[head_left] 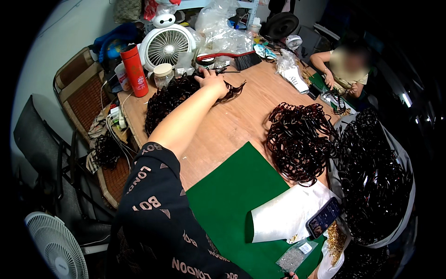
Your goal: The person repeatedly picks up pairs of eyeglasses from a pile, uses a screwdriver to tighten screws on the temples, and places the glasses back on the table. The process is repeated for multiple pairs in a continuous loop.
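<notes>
My left hand (212, 83) stretches far across the table, fingers apart, over the right end of a pile of dark, glossy curved bands (162, 104). The fingertips reach among the bands, and I see none clearly gripped. Only a sliver of my right hand (291, 276) shows at the bottom edge, its fingers mostly cut off, beside a clear bag of small silvery pieces (293, 258). A second heap of dark reddish-brown bands (299, 139) lies right of the green mat (232, 186). Farther right, a large grey sack (403, 160) is filled with similar bands.
A phone (324, 217) lies on white cloth (278, 211) near gold-coloured pieces (335, 242). A red bottle (134, 72), jar (163, 74), white fan (168, 46) and red-handled brush (246, 60) line the far side. Another person (348, 69) works at far right.
</notes>
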The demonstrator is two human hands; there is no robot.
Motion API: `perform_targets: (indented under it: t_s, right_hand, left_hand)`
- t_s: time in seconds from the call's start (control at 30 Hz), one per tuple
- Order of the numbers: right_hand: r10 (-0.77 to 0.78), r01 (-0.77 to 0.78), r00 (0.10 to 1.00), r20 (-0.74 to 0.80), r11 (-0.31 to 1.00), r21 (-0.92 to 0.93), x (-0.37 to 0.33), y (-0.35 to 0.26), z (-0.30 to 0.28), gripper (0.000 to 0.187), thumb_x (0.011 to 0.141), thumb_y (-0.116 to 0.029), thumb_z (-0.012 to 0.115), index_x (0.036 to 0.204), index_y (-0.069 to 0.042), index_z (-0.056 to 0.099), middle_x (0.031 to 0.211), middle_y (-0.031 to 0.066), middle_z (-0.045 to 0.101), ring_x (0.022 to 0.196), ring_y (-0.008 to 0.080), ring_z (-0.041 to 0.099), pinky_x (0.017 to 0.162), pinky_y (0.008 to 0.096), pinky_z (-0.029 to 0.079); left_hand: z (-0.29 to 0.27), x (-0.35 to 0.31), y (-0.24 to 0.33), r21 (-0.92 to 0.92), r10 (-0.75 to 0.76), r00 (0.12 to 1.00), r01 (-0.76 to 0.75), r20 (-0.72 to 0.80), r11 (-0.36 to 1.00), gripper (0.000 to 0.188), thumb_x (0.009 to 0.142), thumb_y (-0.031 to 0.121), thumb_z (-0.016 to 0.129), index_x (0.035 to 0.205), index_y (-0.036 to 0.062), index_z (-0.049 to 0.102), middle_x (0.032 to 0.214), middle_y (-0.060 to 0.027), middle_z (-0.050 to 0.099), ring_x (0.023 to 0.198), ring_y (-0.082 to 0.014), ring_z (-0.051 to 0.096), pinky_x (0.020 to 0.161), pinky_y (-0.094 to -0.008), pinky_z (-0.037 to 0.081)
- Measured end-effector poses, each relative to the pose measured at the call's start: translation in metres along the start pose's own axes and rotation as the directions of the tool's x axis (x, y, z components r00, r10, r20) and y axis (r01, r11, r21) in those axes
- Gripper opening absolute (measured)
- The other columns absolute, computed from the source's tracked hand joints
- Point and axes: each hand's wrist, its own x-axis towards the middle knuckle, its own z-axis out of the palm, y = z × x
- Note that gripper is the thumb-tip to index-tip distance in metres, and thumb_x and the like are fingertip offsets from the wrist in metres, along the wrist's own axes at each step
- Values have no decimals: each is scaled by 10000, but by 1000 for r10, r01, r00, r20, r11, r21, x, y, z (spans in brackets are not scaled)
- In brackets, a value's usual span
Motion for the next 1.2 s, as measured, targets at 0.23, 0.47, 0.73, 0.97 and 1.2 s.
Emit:
perform_targets:
  t_s: [0.23,0.47,0.73,0.97,1.2]
  right_hand:
    - [-2,4,999,35,999,-54,1,-2,-1,253,949,-332,389,1048,-108,453,653,24,448,470,122,400,400,232,331]
    - [-44,44,997,69,999,5,2,1,-2,247,957,-315,370,989,-83,447,567,20,394,424,124,358,356,232,301]
    - [-36,35,999,-3,999,-35,-5,-4,11,272,950,-342,386,877,-87,445,587,23,420,432,128,368,365,237,317]
    - [27,-23,997,68,998,-61,4,0,-10,306,933,-375,423,779,-114,464,609,23,446,458,126,390,378,236,316]
    - [-85,88,983,164,996,-15,0,6,-16,268,929,-363,430,901,-97,446,682,55,477,456,140,415,375,237,338]
  left_hand:
    - [2,-12,-28,-82,29,990,-41,-138,996,634,812,483,538,1301,106,395,1426,-142,234,1336,-298,183,995,-579,238]
    - [3,-36,-65,-300,-113,982,64,-152,952,647,815,510,527,1302,110,380,1444,-179,173,1347,-324,136,994,-618,200]
    - [10,-84,-83,-297,-179,903,60,-390,953,662,828,529,479,1315,91,382,1441,-192,182,1355,-328,101,1019,-600,136]
    - [24,-101,-105,-348,-242,909,117,-340,930,675,838,551,448,1325,90,372,1448,-198,158,1362,-320,69,1022,-611,110]
    - [26,-115,-95,-332,-219,947,134,-233,934,678,829,550,463,1321,94,367,1448,-197,163,1356,-328,102,1028,-593,132]
